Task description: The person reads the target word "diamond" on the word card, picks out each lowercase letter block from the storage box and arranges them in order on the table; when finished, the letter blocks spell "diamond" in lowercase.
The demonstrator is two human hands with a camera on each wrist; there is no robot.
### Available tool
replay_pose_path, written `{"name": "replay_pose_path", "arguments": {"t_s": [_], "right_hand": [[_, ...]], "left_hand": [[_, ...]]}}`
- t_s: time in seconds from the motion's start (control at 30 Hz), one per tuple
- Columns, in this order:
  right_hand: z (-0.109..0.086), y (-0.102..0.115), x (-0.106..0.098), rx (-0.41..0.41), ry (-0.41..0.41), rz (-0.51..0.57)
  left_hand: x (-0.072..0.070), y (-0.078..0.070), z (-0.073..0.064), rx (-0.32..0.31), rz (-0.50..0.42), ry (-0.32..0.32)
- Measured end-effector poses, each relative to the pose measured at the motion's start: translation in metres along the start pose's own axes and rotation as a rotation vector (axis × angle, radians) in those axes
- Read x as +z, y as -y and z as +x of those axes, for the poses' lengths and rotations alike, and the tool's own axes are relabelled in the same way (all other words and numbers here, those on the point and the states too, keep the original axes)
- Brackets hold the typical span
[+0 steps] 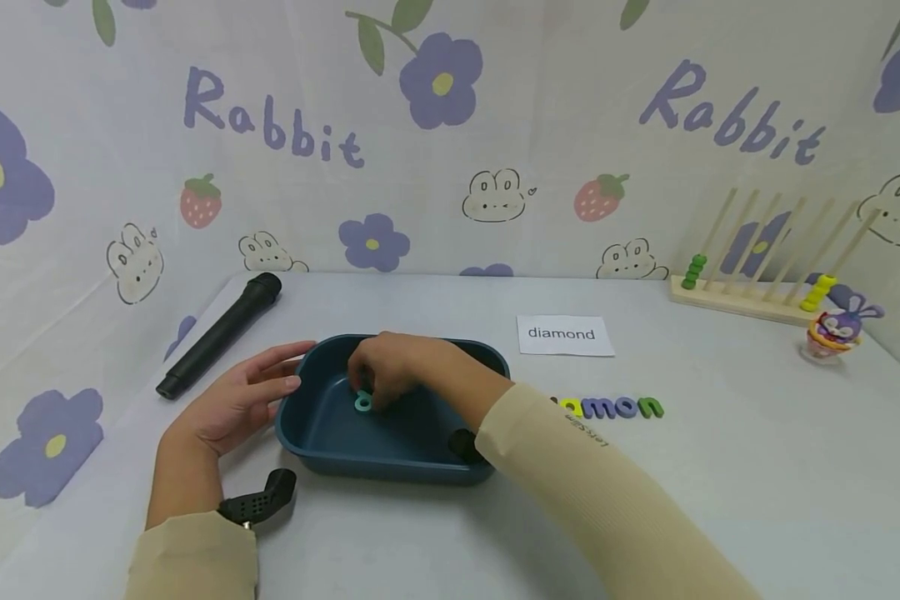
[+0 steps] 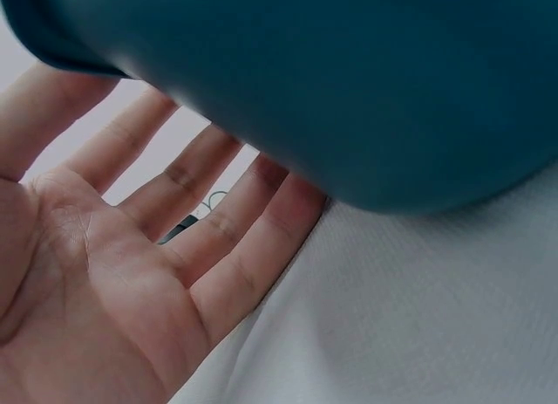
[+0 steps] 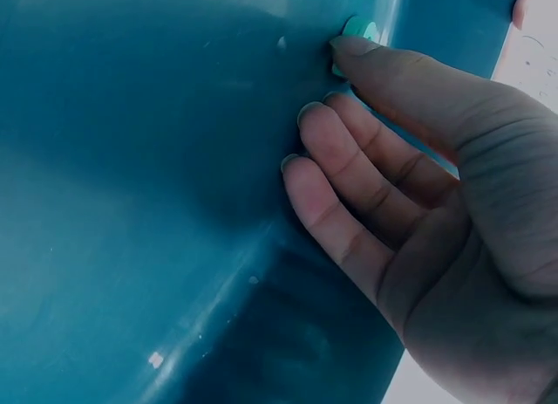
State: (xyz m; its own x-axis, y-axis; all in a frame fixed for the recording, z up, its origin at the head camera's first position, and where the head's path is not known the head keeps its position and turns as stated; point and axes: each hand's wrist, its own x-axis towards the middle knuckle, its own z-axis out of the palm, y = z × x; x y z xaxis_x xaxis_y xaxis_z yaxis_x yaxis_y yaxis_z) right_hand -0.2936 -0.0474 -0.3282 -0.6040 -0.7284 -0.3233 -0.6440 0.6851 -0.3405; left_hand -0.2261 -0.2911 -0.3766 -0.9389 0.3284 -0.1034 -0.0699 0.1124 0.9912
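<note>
Inside the blue plastic basin (image 1: pixel 390 469), my right hand (image 1: pixel 393 367) reaches down and pinches a small teal toy letter (image 1: pixel 363 409) near the bottom. The right wrist view shows the thumb against the teal letter (image 3: pixel 361 26), the other fingers bent beside it; part of the letter is hidden. My left hand (image 1: pixel 232 404) is at the basin's left side. Its fingers (image 2: pixel 170 173) are slightly bent and lie against the outer wall in the left wrist view, palm up.
Right of the basin, a white card (image 1: pixel 565 335) reads "diamond". Below it, colored letters (image 1: pixel 598 407) stand in a row, partly behind my right sleeve. A black microphone (image 1: pixel 221 337) lies at left. A wooden bead rack (image 1: pixel 750 300) and a rabbit figurine (image 1: pixel 834 333) are at right.
</note>
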Motion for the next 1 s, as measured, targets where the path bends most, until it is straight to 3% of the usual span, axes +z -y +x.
{"name": "replay_pose_path", "arguments": {"t_s": [0.57,1.0], "right_hand": [[-0.007,-0.001,-0.010,0.024,0.040,0.098],[-0.022,0.002,-0.023,-0.011,-0.029,0.060]], "left_hand": [[-0.001,0.000,0.001,-0.005,0.027,0.003],[0.001,-0.002,0.001,-0.002,0.017,0.003]]}}
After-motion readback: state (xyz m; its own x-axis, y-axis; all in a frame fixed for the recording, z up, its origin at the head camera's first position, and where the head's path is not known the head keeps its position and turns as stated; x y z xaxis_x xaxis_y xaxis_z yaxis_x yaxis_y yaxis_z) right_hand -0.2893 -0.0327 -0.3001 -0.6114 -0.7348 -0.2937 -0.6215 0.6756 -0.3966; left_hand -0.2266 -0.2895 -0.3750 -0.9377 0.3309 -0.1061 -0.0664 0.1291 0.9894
